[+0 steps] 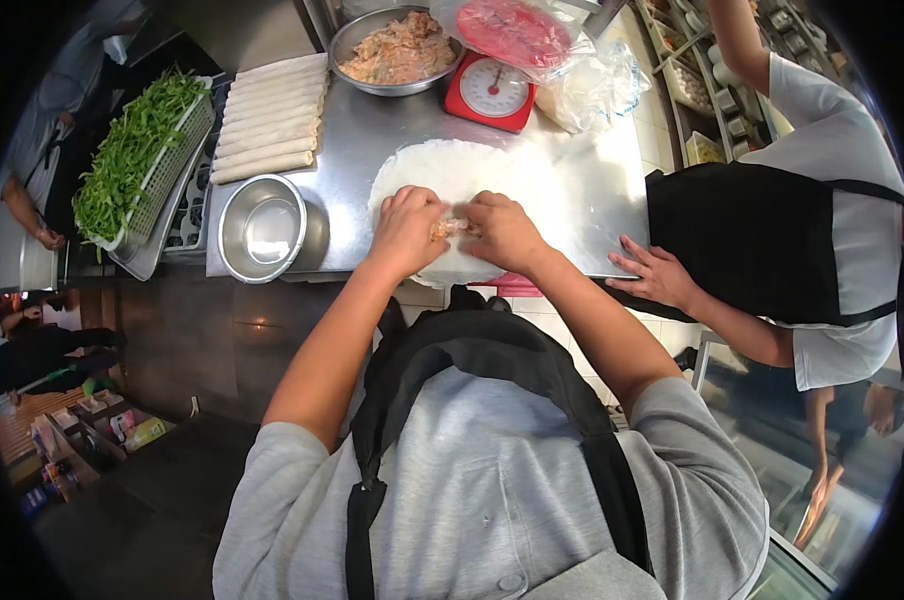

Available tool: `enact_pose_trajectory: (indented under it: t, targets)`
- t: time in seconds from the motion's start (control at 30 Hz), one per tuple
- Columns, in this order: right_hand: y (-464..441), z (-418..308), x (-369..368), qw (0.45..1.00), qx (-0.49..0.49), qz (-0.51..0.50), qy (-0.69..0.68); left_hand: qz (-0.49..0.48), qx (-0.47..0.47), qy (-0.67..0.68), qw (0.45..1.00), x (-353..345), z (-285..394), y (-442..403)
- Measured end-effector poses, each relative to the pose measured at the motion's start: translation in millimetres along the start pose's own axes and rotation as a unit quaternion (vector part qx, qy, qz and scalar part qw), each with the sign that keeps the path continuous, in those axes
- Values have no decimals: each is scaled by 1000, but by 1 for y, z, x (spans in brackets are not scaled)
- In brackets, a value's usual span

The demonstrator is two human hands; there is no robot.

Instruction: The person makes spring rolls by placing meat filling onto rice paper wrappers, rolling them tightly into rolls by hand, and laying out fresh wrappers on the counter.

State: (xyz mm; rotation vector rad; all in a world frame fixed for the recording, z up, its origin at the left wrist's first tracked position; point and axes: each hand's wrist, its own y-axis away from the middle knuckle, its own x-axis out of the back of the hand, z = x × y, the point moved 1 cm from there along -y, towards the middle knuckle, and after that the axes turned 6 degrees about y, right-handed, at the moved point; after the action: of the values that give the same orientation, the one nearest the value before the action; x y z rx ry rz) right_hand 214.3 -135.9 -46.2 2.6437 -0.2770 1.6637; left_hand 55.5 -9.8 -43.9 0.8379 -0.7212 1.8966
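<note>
Both the left hand (pixel 409 228) and the right hand (pixel 499 228) bend over a pale round wrapper sheet (pixel 427 165), one at each end of a small portion of filling (pixel 452 228) lying on it. Each grip has its fingers curled inward against the filling; the fingertips are partly hidden, so I cannot tell how far closed either one is. The sheet rests at the near edge of the steel tabletop (pixel 612 200). Left of it stands a small metal bowl (pixel 232 232), with a row of pale rolls (pixel 272 115) behind. Farther back, a larger bowl (pixel 392 90) holds a similar mixture (pixel 402 50), beside a red scale (pixel 490 92) with a plastic bag (pixel 517 32) on top. At the right, a co-worker's hand (pixel 660 274) is spread near the tabletop's corner.
</note>
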Motion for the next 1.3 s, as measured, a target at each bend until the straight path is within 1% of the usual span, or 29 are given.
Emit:
enact_pose_trajectory:
  t: [0.07, 0.1, 0.13, 0.17, 0.2, 0.27, 0.3, 0.33, 0.37, 0.4, 0.43, 0.47, 0.5, 0.57, 0.6, 0.67, 0.77, 0.83, 0.9, 0.97, 1.03, 1.1, 1.13, 1.2, 1.23, 1.3]
  targets:
    - [2, -7, 14, 990, -54, 19, -132, 19, 5, 24, 1000, 5, -5, 3]
    - [0, -3, 9, 990, -53, 19, -131, 37, 12, 49, 998, 7, -8, 5]
    - [-3, 1, 0, 990, -33, 18, -138, 37, 12, 50, 998, 5, -14, 6]
    - [-4, 6, -9, 989, -12, 17, -145, 17, 7, 51, 999, 3, -21, 6]
    - [-6, 2, -8, 989, -11, 15, -147, -5, 4, 52, 999, 4, -22, 7]
    - [-11, -4, -3, 995, -15, -11, -93, -12, 15, 54, 998, 8, -25, 10]
    - [-12, -8, -6, 995, -14, -11, -94, -19, 24, 58, 998, 12, -23, 11]
    - [-12, -15, -9, 998, 9, 44, -46, -19, 24, 59, 998, 13, -19, 13]
    - [-12, -19, -11, 995, 32, 99, 3, 4, 20, 48, 999, 13, -13, 14]
    - [-13, -18, -14, 995, 32, 98, 4, 29, 15, 37, 999, 13, -10, 15]
    - [-18, -16, -18, 998, 35, 49, -5, 31, 17, 37, 999, 14, -12, 15]
    - [-22, -15, -23, 999, 38, 0, -13, 14, 24, 22, 999, 15, -16, 16]
    - [-24, -18, -22, 999, 40, -1, -14, -5, 31, 8, 999, 17, -18, 17]
    - [-24, -23, -20, 1000, 21, -12, 5, -6, 35, 3, 999, 19, -19, 19]
    - [-26, -25, -19, 1000, 23, -14, 6, -6, 38, -3, 999, 20, -21, 19]
    - [-27, -31, -19, 1000, 21, 22, -2, 3, 38, 4, 999, 20, -25, 21]
    - [-32, -25, -34, 999, 42, 11, -15, 8, 44, 11, 999, 21, -32, 25]
    - [-26, -27, -21, 999, 32, 21, -34, 5, 54, 10, 998, 23, -33, 30]
    - [-23, -24, -13, 998, 24, 30, -52, 63, 48, 52, 996, 25, -33, 35]
    - [-20, -22, -12, 990, 19, 65, -127, 77, 42, 70, 994, 19, -38, 38]
    - [-23, -22, -18, 989, 37, 82, -118, 90, 32, 88, 992, 17, -42, 37]
    - [-28, -26, -20, 998, 9, 37, -54, 83, 38, 64, 994, 19, -46, 37]
    - [-30, -31, -20, 998, 11, 35, -55, 84, 40, 64, 994, 21, -47, 37]
    - [-32, -42, -20, 995, 39, 90, -34, 117, 32, 86, 989, 23, -47, 39]
    - [-33, -44, -24, 995, 40, 88, -33, 118, 34, 87, 989, 22, -48, 39]
    - [-39, -47, -34, 999, 22, 34, 14, 88, 9, 38, 995, 24, -49, 40]
